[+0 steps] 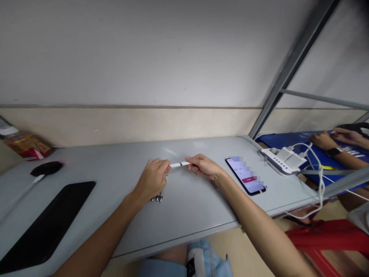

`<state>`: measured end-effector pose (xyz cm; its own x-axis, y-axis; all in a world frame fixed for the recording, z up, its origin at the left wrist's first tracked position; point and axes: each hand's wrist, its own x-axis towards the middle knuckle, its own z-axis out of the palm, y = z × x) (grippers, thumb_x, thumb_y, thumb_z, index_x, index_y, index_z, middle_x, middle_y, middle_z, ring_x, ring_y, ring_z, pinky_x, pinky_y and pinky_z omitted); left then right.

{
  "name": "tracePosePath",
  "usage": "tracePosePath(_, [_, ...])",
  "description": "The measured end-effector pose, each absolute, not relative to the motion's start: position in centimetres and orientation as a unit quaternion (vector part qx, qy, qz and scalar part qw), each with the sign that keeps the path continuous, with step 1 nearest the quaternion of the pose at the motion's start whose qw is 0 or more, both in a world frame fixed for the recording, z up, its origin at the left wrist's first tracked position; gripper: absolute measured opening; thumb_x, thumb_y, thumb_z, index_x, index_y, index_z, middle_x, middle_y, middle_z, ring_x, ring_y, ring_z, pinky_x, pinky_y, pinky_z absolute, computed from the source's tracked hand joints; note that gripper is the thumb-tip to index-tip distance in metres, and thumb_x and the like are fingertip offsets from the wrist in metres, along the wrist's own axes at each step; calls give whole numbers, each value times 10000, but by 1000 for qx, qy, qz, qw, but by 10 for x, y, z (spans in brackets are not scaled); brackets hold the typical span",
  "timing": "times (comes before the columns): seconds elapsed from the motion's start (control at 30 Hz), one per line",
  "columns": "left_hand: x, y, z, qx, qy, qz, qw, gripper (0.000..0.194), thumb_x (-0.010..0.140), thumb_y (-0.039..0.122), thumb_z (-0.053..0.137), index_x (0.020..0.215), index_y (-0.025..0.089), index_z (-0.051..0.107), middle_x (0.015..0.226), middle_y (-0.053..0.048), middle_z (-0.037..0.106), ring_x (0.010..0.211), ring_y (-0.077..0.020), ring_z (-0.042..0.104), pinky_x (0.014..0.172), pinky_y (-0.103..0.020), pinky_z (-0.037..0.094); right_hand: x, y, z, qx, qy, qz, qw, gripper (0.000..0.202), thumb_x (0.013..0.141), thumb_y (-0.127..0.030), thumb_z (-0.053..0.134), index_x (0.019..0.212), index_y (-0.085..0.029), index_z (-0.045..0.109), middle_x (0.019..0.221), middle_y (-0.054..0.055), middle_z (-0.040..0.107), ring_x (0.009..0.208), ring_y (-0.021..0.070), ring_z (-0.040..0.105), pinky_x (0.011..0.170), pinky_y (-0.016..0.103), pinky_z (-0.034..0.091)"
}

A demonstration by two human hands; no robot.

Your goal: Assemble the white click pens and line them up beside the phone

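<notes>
A white pen [176, 164] with a dark band near its middle is stretched between my two hands, above the grey desk [190, 204]. My left hand [154, 177] is closed around one end of it. Fingers of my right hand [203, 165] pinch the other end. Under my left hand lie several small shiny metal pieces [157, 199], mostly covered by the hand. Another small metallic piece [215, 185] shows beside my right wrist, partly hidden.
A lit phone [245, 175] and a white power strip [281, 161] with cables lie to the right. On the left are a black pad [49, 227], a black cabled device [46, 168] and a bottle [27, 145]. Another person's hands [336, 140] are at the far right.
</notes>
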<state>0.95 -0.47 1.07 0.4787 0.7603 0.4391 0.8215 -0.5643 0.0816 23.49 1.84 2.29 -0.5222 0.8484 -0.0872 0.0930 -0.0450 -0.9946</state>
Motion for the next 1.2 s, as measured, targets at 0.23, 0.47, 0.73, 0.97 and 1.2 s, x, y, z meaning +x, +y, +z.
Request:
tracePosePath(0.23, [4,0,5,-830,-494,-256,-41,279,964,267,297,767,218,488,674,-5,543,656,-180,510,636,-302,367,231,17,22,-348,-758,368,411,204,867,-385,592,905,-201,673,783,3,585,675,120,460,623,241,335])
tracePosePath(0.47, [5,3,3,-839,-478,-256,-44,316,987,321,294,791,211,516,702,0,542,697,-176,511,697,-312,373,233,20,17,-396,-737,399,377,308,892,-422,532,782,-161,652,644,-5,554,602,118,472,623,248,374])
tracePosePath(0.73, [7,1,6,-838,-490,-238,-37,306,987,342,316,892,201,571,789,-19,589,811,-195,527,762,-338,362,234,22,18,-415,-726,410,363,297,866,-408,563,763,-145,654,650,1,564,604,116,476,620,254,376])
tracePosePath(0.97, [7,0,3,-835,-498,-232,-30,244,973,338,356,995,209,562,850,-26,618,840,-207,547,785,-345,358,235,25,14,-388,-728,398,402,226,760,-307,691,930,-164,650,810,8,589,720,126,513,705,260,405])
tracePosePath(1.2, [5,0,1,-838,-495,-227,-23,232,989,329,327,1009,221,531,860,-14,620,816,-196,556,782,-333,346,234,22,14,-373,-745,378,403,240,742,-212,684,972,-171,635,869,16,617,756,130,531,691,247,404])
